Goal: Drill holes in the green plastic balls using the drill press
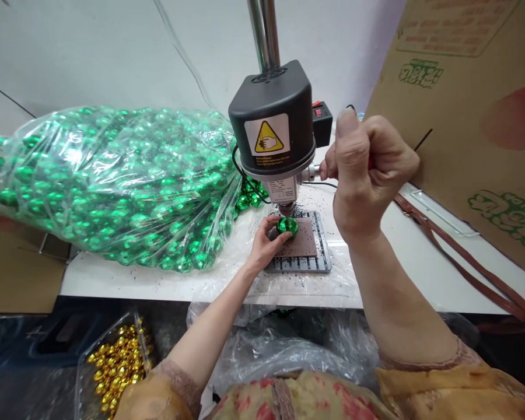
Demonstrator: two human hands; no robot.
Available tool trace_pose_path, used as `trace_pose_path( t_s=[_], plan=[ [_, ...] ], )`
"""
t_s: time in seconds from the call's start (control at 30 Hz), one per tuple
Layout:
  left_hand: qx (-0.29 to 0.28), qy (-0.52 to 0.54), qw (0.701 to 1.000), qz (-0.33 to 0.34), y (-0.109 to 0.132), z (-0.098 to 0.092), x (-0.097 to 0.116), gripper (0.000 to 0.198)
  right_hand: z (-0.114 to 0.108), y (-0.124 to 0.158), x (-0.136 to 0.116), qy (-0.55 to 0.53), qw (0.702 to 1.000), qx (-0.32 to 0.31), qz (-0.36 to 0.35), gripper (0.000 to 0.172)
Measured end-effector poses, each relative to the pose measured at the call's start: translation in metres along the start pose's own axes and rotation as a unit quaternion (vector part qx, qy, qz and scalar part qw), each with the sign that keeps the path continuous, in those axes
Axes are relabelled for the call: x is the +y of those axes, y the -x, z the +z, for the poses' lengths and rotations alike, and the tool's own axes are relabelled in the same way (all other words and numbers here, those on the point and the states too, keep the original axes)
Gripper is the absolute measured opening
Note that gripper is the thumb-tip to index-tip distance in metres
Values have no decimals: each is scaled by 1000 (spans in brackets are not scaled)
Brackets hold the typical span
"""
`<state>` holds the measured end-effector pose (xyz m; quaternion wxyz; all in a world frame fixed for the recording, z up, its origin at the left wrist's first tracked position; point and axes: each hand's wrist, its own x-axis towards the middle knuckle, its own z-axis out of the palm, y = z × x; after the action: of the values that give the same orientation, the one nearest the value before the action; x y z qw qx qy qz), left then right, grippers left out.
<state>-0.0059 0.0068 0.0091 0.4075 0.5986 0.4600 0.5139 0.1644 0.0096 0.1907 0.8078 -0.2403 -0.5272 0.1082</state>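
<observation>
A shiny green faceted ball (pixel 287 227) sits under the bit of a small bench drill press (pixel 273 116). My left hand (pixel 265 242) pinches the ball between thumb and fingers, on a brown board (pixel 304 238) that lies on the slotted metal base (pixel 324 256). Raised at the right of the drill's black head, my right hand (pixel 367 175) is closed around the feed lever; its grip is mostly covered by my fingers. Dark shavings are scattered over the board and base.
A big clear bag of green balls (pixel 126 192) fills the table's left side. Cardboard boxes (pixel 476 128) and a brown strap (pixel 464 262) are at the right. Low at the left is a clear bin (pixel 81 373) of gold balls. Clear plastic (pixel 297 350) hangs below the table edge.
</observation>
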Motion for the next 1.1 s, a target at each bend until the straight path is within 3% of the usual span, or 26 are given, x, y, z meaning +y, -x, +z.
trace_pose_path(
  t_s=[0.17, 0.57, 1.1],
  plan=[
    [-7, -84, 996, 31, 4, 0, -4, 61, -1, 1, -2, -1, 1000, 1, -3, 52],
    [-40, -72, 996, 46, 9, 3, 5, 56, -1, 0, -3, 13, 1000, -10, 9, 52],
    [-34, -81, 995, 47, 10, 3, -2, 60, -6, 28, 15, -38, 993, 45, -97, 57]
  ],
)
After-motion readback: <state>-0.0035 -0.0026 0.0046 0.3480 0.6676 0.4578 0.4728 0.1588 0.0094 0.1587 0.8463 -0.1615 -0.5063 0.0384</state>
